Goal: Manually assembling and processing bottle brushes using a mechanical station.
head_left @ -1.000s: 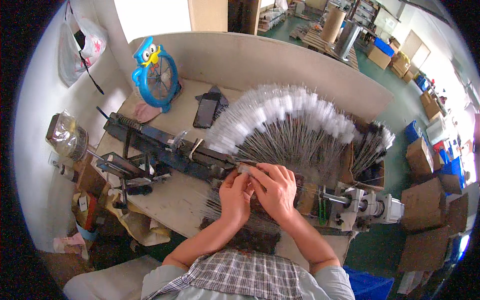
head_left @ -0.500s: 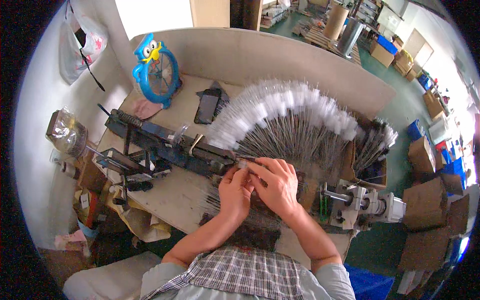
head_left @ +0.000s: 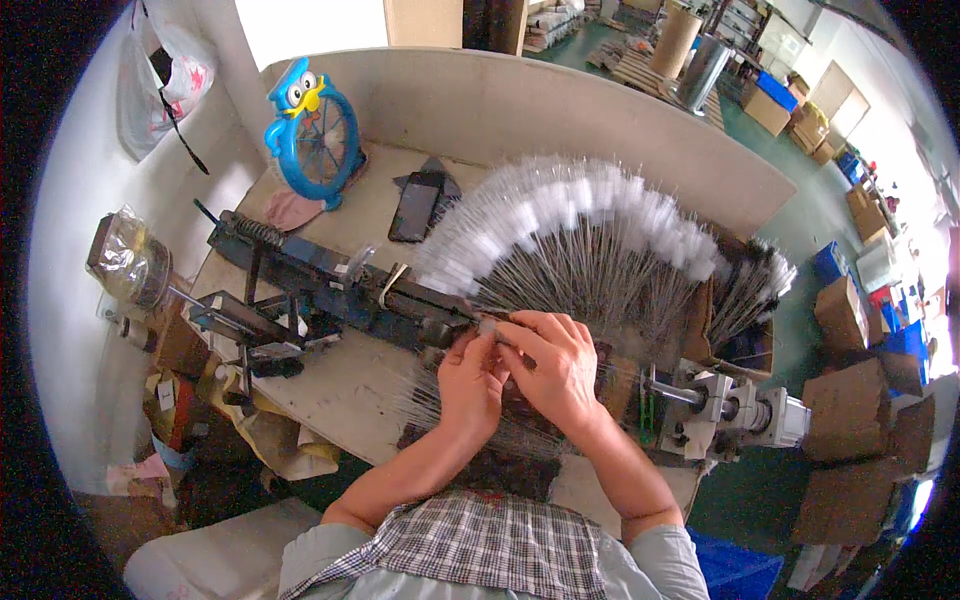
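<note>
My left hand [head_left: 472,388] and my right hand [head_left: 556,366] meet fingertip to fingertip, both closed, at the right end of a long black metal fixture [head_left: 385,297]. Between the fingers shows a small whitish bristle tuft [head_left: 487,327], seemingly of a thin wire brush; its rest is hidden by my hands. Just beyond them fans a big pile of wire brushes [head_left: 575,205], white bristle ends pointing away and thin wire stems toward me. More thin wires [head_left: 415,400] lie under and left of my left hand.
A motor-like unit with a shaft [head_left: 735,408] sits at the table's right edge. Behind it, a cardboard box [head_left: 697,325] holds dark brushes. A black phone [head_left: 416,207] and a blue cartoon wheel-shaped fan [head_left: 318,145] stand or lie at the back. A low curved panel [head_left: 560,95] borders the table.
The view has tilted very slightly. Both hands stay together at the fixture's end, with only small finger movement around the whitish tuft.
</note>
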{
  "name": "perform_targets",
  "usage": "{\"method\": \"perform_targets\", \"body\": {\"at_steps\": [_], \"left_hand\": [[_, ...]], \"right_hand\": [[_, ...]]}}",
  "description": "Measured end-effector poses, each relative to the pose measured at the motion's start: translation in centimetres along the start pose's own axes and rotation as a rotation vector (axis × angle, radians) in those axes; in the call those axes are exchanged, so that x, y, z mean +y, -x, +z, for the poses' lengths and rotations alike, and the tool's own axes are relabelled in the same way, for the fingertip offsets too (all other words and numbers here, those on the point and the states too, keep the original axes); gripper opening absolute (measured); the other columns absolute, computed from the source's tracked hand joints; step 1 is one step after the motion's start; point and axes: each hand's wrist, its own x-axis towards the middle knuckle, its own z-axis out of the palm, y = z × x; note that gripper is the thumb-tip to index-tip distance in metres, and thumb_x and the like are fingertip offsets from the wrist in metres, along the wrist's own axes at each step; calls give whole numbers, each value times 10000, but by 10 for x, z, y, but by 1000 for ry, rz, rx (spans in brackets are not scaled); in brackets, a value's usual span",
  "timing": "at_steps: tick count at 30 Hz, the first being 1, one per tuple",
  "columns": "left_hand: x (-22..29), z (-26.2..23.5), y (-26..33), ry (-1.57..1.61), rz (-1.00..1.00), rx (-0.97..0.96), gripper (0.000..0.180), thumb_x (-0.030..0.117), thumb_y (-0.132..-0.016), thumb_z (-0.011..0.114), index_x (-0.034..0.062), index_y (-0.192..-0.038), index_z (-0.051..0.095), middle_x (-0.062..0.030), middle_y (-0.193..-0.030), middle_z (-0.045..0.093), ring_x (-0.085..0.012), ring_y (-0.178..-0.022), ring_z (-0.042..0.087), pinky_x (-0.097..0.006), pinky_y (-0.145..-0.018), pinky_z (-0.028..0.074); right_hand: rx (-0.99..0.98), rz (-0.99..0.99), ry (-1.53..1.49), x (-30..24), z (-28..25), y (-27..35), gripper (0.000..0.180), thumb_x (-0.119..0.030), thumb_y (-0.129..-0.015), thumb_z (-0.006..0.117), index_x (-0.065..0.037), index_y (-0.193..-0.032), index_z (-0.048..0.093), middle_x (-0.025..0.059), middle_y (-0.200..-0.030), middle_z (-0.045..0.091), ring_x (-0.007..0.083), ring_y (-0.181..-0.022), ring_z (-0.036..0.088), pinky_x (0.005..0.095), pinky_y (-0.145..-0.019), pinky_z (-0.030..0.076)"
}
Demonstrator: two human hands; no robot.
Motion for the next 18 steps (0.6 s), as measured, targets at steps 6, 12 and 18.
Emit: {"method": "perform_targets", "body": {"at_steps": [6, 12, 18], "left_hand": [[2, -3, -2, 2, 14, -9, 134, 111, -889, 507, 10, -971, 536, -79, -917, 599, -171, -834, 592, -286, -760, 484], [11, 12, 6, -1409, 460, -247, 160, 63, -818, 565, 24, -973, 549, -82, -950, 604, -215, -893, 595, -326, -804, 492], [37, -31, -17, -1677, 1025, -632, 278, 83, -780, 628, -23, -1018, 533, -164, -970, 595, -284, -961, 564, -449, -863, 459]], "right_hand": [[-2, 12, -27, -5, -6, -1, 277, -202, -694, 686, -153, -965, 653, 8, -950, 625, 215, -871, 586, 362, -768, 441], [13, 73, 117, 15, -29, 13, 212, -171, -648, 708, -104, -846, 673, 18, -828, 655, 231, -800, 602, 363, -705, 455], [-180, 77, 189, 6, -1, 12, 64, -170, -648, 570, -125, -627, 610, 59, -710, 596, 244, -782, 565, 384, -686, 443]]}}
